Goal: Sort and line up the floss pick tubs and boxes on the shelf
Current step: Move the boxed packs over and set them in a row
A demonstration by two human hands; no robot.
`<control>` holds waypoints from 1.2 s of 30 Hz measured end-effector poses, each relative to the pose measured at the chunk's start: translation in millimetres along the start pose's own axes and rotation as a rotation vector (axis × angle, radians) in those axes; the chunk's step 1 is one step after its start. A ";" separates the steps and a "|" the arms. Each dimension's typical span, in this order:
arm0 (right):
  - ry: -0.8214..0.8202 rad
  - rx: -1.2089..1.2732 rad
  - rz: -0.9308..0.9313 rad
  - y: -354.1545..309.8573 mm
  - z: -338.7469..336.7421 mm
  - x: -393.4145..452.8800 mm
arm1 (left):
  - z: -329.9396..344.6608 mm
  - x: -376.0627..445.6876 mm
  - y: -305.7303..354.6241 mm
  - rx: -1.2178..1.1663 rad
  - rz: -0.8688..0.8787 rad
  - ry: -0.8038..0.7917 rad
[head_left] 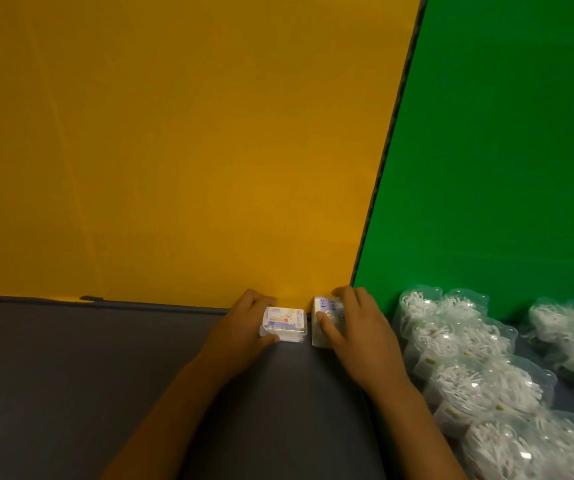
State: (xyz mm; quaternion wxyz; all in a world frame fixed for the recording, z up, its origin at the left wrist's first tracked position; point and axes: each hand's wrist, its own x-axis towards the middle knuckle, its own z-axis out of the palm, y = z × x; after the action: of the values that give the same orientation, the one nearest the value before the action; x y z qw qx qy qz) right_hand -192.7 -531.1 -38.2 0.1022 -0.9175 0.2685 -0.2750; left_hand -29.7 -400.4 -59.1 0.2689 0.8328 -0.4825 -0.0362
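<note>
Two small white floss pick boxes sit side by side on the dark grey shelf [70, 375], close to the yellow back panel. My left hand [240, 330] grips the left box [283, 322], thumb at its front, fingers behind. My right hand [358, 330] grips the right box [323, 323], which is marked "1+1"; my thumb lies across its top. A narrow gap separates the two boxes. To the right, several clear tubs of white floss picks [469, 372] stand in a row running from the back toward me.
A yellow panel [174, 150] forms the back wall and a green panel [503, 150] the right one, meeting at a dark seam just behind the boxes. More clear tubs [569, 341] stand at the far right.
</note>
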 end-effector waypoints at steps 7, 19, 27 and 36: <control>0.092 0.025 0.021 5.0 5.3 2.1 | -3.5 -1.6 -6.5 -0.039 -0.031 0.044; 0.087 -0.019 0.172 -5.5 10.4 -6.8 | -28.2 -6.4 -5.1 -0.261 0.187 0.556; 0.029 -0.089 0.268 -4.0 27.4 -8.4 | -32.3 -10.9 5.3 -0.288 0.235 0.582; 0.062 0.113 0.273 -2.0 14.6 -16.0 | -34.6 -18.1 14.6 -0.333 0.243 0.574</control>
State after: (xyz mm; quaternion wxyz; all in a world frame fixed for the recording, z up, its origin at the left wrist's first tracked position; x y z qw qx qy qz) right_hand -195.0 -520.0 -56.8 0.1818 -0.8563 0.3777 -0.3016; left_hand -39.6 -376.9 -26.1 0.5279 0.6905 -0.4702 0.1534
